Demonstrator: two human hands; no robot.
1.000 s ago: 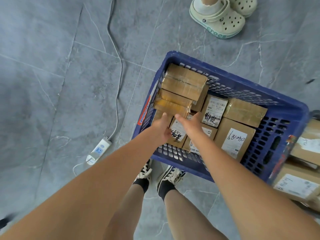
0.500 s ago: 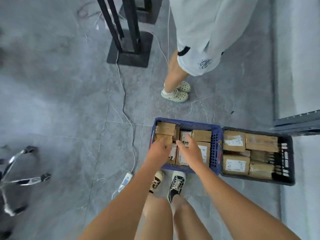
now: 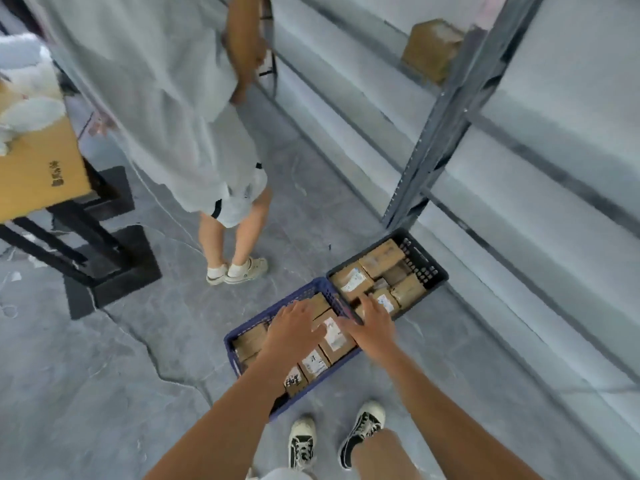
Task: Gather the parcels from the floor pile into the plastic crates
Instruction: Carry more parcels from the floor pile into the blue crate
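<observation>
Brown cardboard parcels [image 3: 332, 336], several bearing white labels, are packed side by side in a blue plastic crate [image 3: 242, 329] set on the grey floor [image 3: 104, 375]. A black plastic crate [image 3: 429, 268] stands touching the blue one at its far end, and it too is filled with parcels. The left hand [image 3: 294, 329] is held above the blue crate with fingers spread and straight; nothing is gripped, and contact with the parcels beneath cannot be confirmed. The right hand [image 3: 372, 323] is extended over the junction of the two crates, fingers likewise splayed and holding nothing. Both forearms are stretched forward from the bottom of the view, and two black-and-white sneakers [image 3: 303, 443] are seen on the floor just short of the blue crate. Grey metal shelving [image 3: 446, 109] runs along the right, close beside the black crate, with one brown box [image 3: 431, 46] noted on an upper shelf. A second person in pale clothing [image 3: 166, 98] stands beyond the crates. At the left edge a large cardboard box [image 3: 38, 168] is carried on a black stand [image 3: 114, 258].
</observation>
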